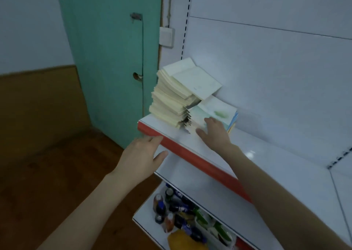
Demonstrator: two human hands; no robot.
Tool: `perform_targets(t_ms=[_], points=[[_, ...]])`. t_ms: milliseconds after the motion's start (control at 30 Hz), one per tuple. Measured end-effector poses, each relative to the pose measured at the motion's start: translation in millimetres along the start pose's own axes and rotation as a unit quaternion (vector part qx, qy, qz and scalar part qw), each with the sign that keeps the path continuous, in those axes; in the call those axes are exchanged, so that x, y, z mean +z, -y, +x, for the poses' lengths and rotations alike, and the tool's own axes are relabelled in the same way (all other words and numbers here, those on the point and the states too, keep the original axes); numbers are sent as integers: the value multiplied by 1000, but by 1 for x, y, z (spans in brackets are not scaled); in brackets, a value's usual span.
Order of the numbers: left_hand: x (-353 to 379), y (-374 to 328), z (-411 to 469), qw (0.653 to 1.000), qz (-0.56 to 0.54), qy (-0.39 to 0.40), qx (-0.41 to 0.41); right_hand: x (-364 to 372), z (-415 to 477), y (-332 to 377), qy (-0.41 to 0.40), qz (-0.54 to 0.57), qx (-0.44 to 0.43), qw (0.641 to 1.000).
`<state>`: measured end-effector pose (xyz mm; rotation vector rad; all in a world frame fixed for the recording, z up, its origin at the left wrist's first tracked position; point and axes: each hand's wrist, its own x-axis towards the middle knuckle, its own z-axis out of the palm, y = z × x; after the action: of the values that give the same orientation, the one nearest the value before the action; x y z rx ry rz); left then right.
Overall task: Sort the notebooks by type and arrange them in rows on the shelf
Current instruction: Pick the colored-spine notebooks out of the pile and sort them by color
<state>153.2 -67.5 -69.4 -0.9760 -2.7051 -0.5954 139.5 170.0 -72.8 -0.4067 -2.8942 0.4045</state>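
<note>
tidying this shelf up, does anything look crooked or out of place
Yes. The tall stack of cream notebooks at the white shelf's left end is fanned and leaning, and its top notebook lies twisted, overhanging the low pile of pastel-covered notebooks under the right hand.

Beyond my left hand [141, 151] I see a teal door [112, 59], shut, with a metal latch [136, 17] high on its edge and a second fitting [137, 76] lower down. Just right of the door, above both hands, a white wall switch [167, 36] sits on the wall. Left of my left hand: a pale wall [28, 24] over brown wainscot [40, 104], with a brown wooden floor [62, 164] beneath. Below and between my forearms, assorted bottles [162, 207] crowd a lower tier; a yellow item [182, 240] lies nearest me, too blurred to identify.
</note>
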Motion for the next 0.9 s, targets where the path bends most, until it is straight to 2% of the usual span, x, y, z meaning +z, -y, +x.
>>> perform_targets(t_ms=[100,267,400,500,567,700,900], points=[[14,13,29,999,-46,5,11,3,29,-15,-22,-28,30,999],[27,32,65,992,-125,14,-3,14,57,-26,31,-73,51,996],[35,46,85,980,-199,19,-17,24,54,-25,-14,-79,37,996],[43,51,99,961,-273,39,-23,30,43,-17,-39,-133,10,990],[49,54,109,937,-340,62,-39,26,33,-10,-45,-130,10,990],[55,53,121,835,-517,137,-130,23,10,4,-54,-87,36,994],[54,41,120,780,-584,180,-133,25,12,14,-16,-86,121,989]])
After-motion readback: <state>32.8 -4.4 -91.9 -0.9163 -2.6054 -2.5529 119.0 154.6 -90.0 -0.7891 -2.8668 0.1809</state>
